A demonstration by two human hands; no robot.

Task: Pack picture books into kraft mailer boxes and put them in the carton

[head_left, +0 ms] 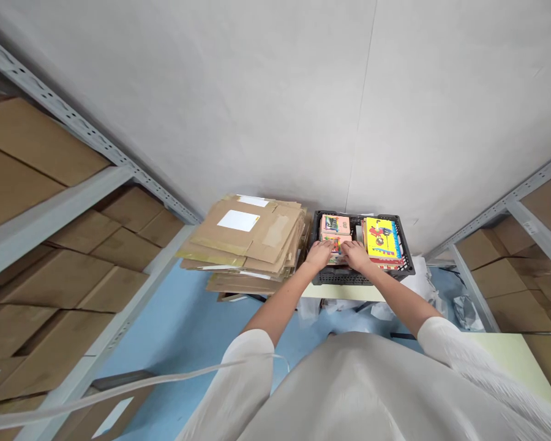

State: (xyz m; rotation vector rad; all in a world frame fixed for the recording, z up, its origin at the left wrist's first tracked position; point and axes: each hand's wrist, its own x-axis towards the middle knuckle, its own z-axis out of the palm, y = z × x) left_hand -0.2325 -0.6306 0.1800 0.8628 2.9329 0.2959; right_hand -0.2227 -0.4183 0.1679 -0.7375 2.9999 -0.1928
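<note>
A black plastic crate (318, 278) stands against the wall and holds books in stacks. Pink books (336, 225) fill its left part, and a yellow book (382, 239) with a red figure lies on top at the right. My left hand (320, 254) is closed on the left side of the nearer pink book (334, 244). On that book's right side rests my right hand (356, 255), its fingers bent and closed. The undersides of both hands are hidden.
Flattened cardboard (261, 236) is piled left of the crate on a narrow table (344, 292). Metal shelves (96, 349) with cartons flank both sides. Another pale tabletop (509, 361) sits at the lower right. A whitish cord (165, 378) crosses the lower left.
</note>
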